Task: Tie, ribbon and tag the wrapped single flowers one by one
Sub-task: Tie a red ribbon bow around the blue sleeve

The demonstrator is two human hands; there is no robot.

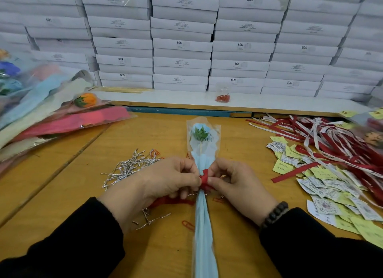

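Head cam view: the blue flower (200, 132) lies flat on the table (83, 174), stem pointing back at me. My left hand (165, 179) and right hand (234, 182) are both pinching the red ribbon (204, 179) at the wrapper's neck, just below the bloom. The wire ties (128, 167) sit left of the flower, tags (323, 186) and spare ribbons (331, 140) off to its right. My guess at the risk: pull unevenly and the knot slides down the slick wrapper or comes out lopsided, or I crumple the paper by cinching too hard.
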